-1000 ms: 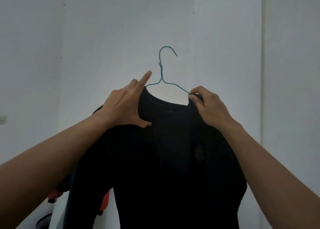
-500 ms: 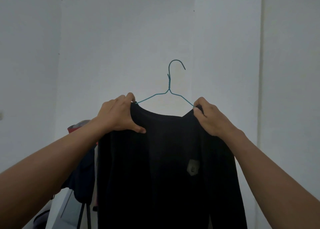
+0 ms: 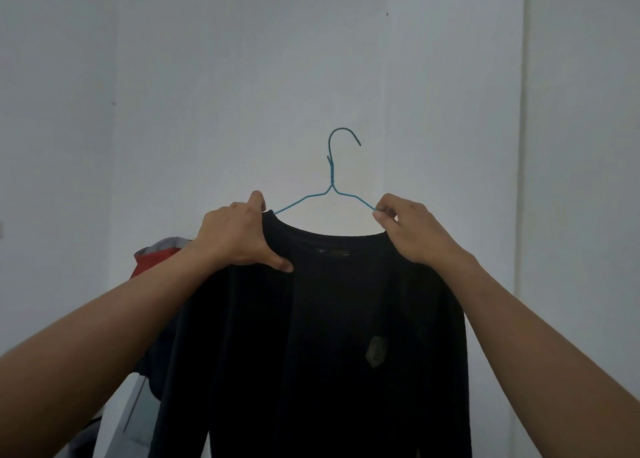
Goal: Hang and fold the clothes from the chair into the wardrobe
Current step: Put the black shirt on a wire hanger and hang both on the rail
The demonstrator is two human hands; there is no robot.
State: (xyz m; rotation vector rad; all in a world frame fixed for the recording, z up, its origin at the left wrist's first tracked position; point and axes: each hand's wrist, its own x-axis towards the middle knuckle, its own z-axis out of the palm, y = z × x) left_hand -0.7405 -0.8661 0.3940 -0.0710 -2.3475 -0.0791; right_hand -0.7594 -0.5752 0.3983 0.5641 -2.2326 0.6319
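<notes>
Two hands hold one black long-sleeved shirt (image 3: 322, 336) up in front of a pale wall (image 3: 242, 76), and since half a second ago the collar sits more squarely between them, with the red and grey clothing (image 3: 157, 255) behind the left forearm showing a little more. The shirt hangs with its long axis straight down from the grip, neckline up, hem out of sight below the frame; a small dull badge (image 3: 375, 352) shows on the chest under the right hand. Its shoulders ride on a teal wire hanger (image 3: 331, 180), whose hook stands upright above the collar, midway between the two hands, the open end curling toward the right.

The left hand (image 3: 239, 236) is closed over the shirt's left shoulder — thumb pressed on the front of the cloth, fingers wrapped behind. A second ago its forefinger pointed up; now it is curled in. The right hand (image 3: 412, 230) pinches the collar edge and the hanger's wire arm together between thumb and fingertips (image 3: 380, 211).

Dark clothing (image 3: 162, 360) hangs below the left forearm, partly hidden by the shirt.
</notes>
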